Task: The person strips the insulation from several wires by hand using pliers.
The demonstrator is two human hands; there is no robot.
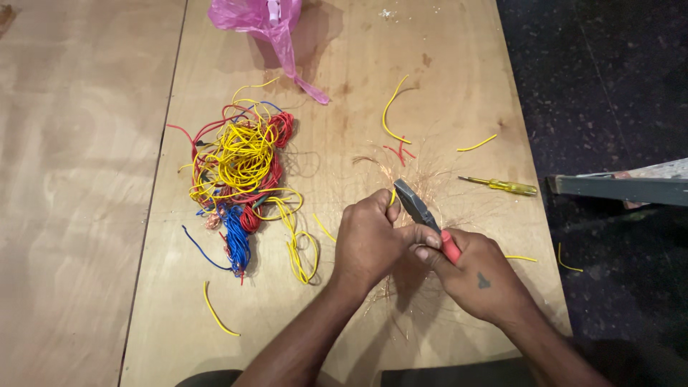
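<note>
My left hand (367, 240) is closed around a short piece of yellow wire (393, 196) whose tip sticks up above my fingers. My right hand (473, 272) grips red-handled pliers (423, 215). Their grey jaws point up and left, right beside the yellow wire's tip. Both hands meet over the front middle of a plywood table (344, 129). Thin bare copper strands (430, 175) lie spread on the wood around and beyond my hands.
A tangle of yellow, red and blue wires (240, 175) lies to the left. A yellow-handled screwdriver (502, 186) lies to the right. A pink plastic bag (269, 21) sits at the far edge. Cut wire scraps (390, 111) are scattered about. Dark floor (609, 86) lies right.
</note>
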